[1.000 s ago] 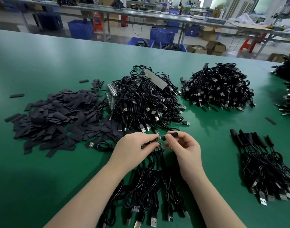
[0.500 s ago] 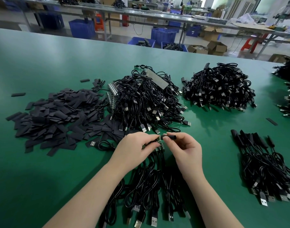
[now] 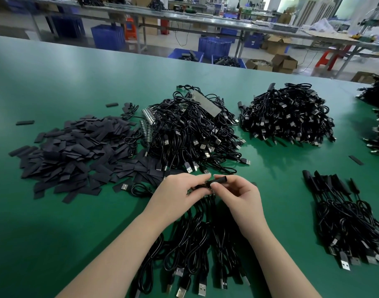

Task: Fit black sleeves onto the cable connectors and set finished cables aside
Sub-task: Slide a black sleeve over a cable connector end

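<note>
My left hand [image 3: 180, 193] grips the connector ends of a bundle of black cables [image 3: 190, 250] that trails toward me over the green table. My right hand [image 3: 238, 195] pinches a black sleeve [image 3: 219, 180] between thumb and fingers, held at the tip of a small connector board [image 3: 200, 187] that shows between the two hands. A heap of flat black sleeves [image 3: 76, 155] lies to the left. Sleeved cables [image 3: 343, 211] lie in a row at the right.
Two big piles of black USB cables sit beyond my hands, one in the middle [image 3: 192, 130] and one at the right [image 3: 287, 117]. More cables lie at the far right edge [image 3: 377, 125]. Single loose sleeves [image 3: 355, 160] are scattered on the table [image 3: 55, 233].
The right hand has slid the sleeve slightly leftward toward the connector in the left hand. Both hands stay in about the same place.
</note>
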### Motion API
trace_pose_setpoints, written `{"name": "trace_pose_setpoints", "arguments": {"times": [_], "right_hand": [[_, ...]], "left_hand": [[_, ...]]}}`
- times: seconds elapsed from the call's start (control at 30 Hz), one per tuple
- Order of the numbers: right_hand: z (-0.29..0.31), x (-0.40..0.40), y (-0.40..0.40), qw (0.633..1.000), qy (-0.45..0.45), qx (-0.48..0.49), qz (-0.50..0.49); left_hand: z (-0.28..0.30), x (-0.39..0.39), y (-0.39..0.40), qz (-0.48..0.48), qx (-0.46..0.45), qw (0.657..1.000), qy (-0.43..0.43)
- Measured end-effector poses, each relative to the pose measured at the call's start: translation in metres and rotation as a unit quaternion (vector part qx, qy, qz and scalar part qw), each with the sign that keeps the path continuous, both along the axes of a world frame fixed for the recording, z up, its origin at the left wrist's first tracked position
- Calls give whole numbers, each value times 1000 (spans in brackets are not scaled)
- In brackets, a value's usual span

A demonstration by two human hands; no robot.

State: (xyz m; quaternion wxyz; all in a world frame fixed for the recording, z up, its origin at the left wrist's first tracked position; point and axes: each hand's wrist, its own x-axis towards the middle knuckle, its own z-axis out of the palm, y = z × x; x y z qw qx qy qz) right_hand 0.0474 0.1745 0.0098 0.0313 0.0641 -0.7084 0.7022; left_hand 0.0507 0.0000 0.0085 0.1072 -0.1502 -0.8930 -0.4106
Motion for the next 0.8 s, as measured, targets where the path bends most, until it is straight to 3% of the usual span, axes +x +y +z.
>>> {"name": "trace_pose_setpoints", "arguments": {"times": [0.17,0.5,0.7,0.8], "right_hand": [[-1,1,-1,1000,-9,3,10],[-2,0,-1,999,-26,-21,1],[-1,0,-3,999,-26,-23,-11],[-1,-1,-4,998,-38,-47,-24]], "left_hand": [[3,2,1,18,3,1000,-13],[6,3,0,73,-25,994,72],[7,3,4,32,-49,993,99],[7,4,4,61,-31,993,99]]}}
